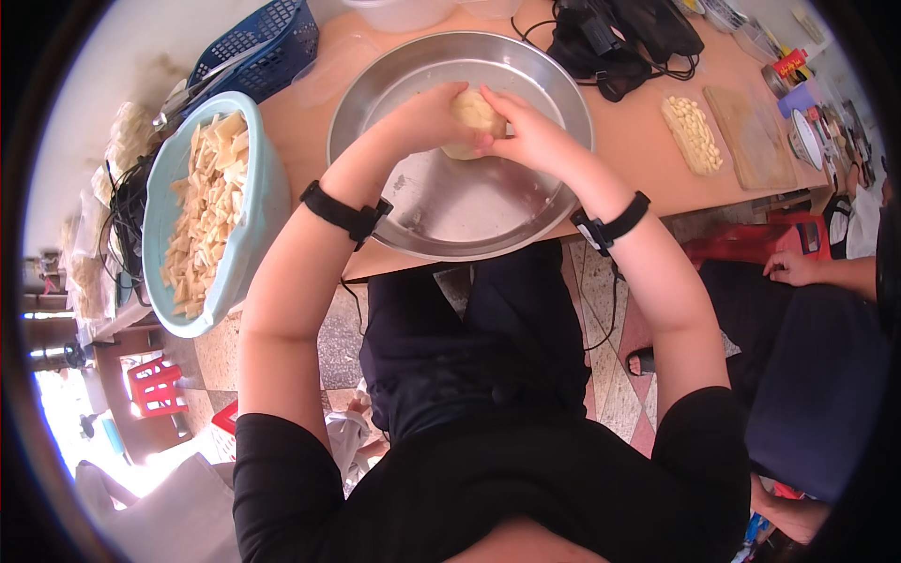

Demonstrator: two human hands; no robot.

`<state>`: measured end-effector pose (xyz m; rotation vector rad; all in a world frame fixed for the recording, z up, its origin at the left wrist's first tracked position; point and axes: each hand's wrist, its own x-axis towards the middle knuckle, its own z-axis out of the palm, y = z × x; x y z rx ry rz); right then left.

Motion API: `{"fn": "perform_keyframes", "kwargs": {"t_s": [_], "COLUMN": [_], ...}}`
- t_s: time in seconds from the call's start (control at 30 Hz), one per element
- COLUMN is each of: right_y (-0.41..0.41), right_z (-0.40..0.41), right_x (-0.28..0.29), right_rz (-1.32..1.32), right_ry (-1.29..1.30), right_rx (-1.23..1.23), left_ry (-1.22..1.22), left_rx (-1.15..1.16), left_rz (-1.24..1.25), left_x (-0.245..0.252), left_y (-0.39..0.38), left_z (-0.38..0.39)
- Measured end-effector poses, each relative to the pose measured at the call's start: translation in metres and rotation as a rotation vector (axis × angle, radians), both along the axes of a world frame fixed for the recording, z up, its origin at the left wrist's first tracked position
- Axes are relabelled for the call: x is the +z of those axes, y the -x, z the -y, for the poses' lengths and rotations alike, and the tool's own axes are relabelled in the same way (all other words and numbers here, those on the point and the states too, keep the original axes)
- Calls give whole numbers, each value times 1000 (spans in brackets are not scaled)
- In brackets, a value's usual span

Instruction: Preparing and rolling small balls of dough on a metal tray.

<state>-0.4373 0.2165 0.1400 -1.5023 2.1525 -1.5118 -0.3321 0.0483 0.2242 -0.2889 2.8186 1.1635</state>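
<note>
Both of my hands cup a pale yellow lump of dough point(479, 116) over a wide round metal pan point(457, 204). My left hand point(440, 116) curves around its left side, and my right hand point(517, 127) presses on its right side. The lump's lower part is partly covered by my fingers, and I cannot tell whether it rests on the pan. Around the lump, the pan's shiny bottom shows small smears and crumbs. A dark strap with a small device circles each of my forearms.
Left of the pan is a light blue basin point(271, 190) of cut pale pieces, with a blue plastic basket point(281, 53) behind. To the right lie black bags with cables point(605, 42), a tray of pale nuts or beans point(693, 134) and a wooden board point(750, 137). Another person sits at right.
</note>
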Motion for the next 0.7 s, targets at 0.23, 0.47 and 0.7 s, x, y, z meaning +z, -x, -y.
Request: {"fn": "perform_keyframes", "kwargs": {"t_s": [0.23, 0.47, 0.7], "right_y": [-19, -22, -34], "right_z": [-25, -22, -15], "right_x": [44, 45, 54], "right_rz": [-34, -156, -9], "right_ry": [-41, 6, 2], "right_rx": [-83, -132, -54], "left_ry": [291, 452, 471], "left_rx": [-17, -80, -119], "left_rz": [-110, -265, -322], "left_x": [19, 11, 12], "left_y": [-37, -54, -46], "left_z": [-24, -25, -32]}}
